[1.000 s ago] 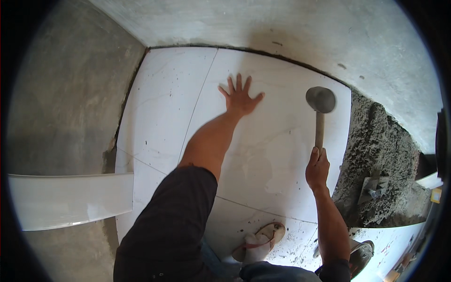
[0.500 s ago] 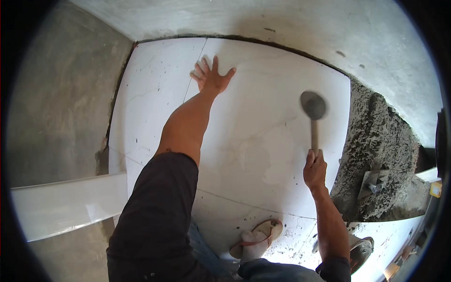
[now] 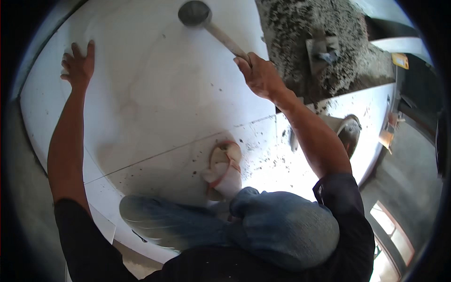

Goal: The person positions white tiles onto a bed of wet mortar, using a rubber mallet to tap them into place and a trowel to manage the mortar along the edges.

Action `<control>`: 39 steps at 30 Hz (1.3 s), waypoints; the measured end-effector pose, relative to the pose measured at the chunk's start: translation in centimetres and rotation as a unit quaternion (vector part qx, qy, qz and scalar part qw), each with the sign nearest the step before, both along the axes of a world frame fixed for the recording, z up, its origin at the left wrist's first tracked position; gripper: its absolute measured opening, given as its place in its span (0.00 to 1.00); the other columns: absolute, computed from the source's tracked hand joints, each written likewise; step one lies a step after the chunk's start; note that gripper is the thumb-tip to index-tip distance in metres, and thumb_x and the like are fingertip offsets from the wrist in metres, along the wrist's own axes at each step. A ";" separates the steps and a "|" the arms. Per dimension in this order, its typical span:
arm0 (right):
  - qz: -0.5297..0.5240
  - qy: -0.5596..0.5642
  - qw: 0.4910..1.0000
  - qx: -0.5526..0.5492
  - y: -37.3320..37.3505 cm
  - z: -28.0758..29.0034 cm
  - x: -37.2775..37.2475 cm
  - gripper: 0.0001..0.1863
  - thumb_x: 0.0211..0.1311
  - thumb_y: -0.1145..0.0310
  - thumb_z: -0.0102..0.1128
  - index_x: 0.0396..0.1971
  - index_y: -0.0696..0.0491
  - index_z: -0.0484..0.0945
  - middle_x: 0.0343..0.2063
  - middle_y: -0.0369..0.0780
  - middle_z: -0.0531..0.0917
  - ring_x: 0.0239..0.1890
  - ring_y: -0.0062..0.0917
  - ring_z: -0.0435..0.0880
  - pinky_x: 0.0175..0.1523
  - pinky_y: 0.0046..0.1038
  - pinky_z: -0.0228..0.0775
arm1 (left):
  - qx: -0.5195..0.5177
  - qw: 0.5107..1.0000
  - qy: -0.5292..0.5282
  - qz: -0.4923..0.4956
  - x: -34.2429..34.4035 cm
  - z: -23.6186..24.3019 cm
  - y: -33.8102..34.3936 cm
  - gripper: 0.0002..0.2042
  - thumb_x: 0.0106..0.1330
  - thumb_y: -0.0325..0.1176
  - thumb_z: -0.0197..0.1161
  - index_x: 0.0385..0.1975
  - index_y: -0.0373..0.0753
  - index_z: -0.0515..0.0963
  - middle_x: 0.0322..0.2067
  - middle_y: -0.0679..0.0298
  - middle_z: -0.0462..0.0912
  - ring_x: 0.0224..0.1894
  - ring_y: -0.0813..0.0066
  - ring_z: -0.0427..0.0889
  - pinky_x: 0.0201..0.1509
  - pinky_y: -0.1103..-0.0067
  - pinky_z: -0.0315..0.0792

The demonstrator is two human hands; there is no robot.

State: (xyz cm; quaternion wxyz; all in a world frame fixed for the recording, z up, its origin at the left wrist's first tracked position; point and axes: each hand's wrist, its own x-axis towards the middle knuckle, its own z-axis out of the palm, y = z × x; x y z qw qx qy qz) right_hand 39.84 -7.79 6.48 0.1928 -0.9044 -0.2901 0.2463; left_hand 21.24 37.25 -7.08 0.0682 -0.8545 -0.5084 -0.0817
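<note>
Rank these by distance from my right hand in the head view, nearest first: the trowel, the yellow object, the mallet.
1. Mallet: gripped by its handle in your right hand, its head up and to the left.
2. Trowel: on the rough grey mortar, right of that hand.
3. Yellow object: farther right, just past the mortar's edge.

Trowel [image 3: 315,52] on mortar [image 3: 284,33], right of tile [image 3: 159,89]
</note>
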 end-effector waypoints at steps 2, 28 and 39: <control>-0.007 0.028 0.999 -0.016 -0.3 0.9 -1.7 0.19 0.69 0.54 0.50 0.35 0.58 0.67 0.21 0.54 0.80 0.26 0.50 0.81 0.30 0.44 0.71 | 0.069 0.989 0.034 -0.124 -2.5 0.8 -3.8 0.39 0.63 0.69 0.41 0.69 0.50 0.54 0.68 0.49 0.52 0.70 0.50 0.50 0.64 0.39 0.43; 0.022 0.024 0.999 0.009 -7.3 1.3 -7.8 0.18 0.68 0.57 0.53 0.31 0.59 0.67 0.15 0.49 0.77 0.17 0.44 0.80 0.21 0.37 0.68 | -0.152 0.925 0.079 -0.339 -7.0 7.4 -31.0 0.41 0.60 0.61 0.50 0.71 0.48 0.47 0.70 0.51 0.41 0.72 0.48 0.39 0.67 0.42 0.36; 0.000 0.036 0.999 0.039 -6.2 0.4 -7.7 0.24 0.68 0.49 0.49 0.30 0.59 0.68 0.16 0.55 0.77 0.23 0.54 0.79 0.28 0.44 0.71 | -0.173 0.904 0.100 -0.378 -7.3 7.5 -31.2 0.43 0.57 0.63 0.52 0.70 0.49 0.49 0.71 0.52 0.42 0.73 0.52 0.38 0.67 0.42 0.34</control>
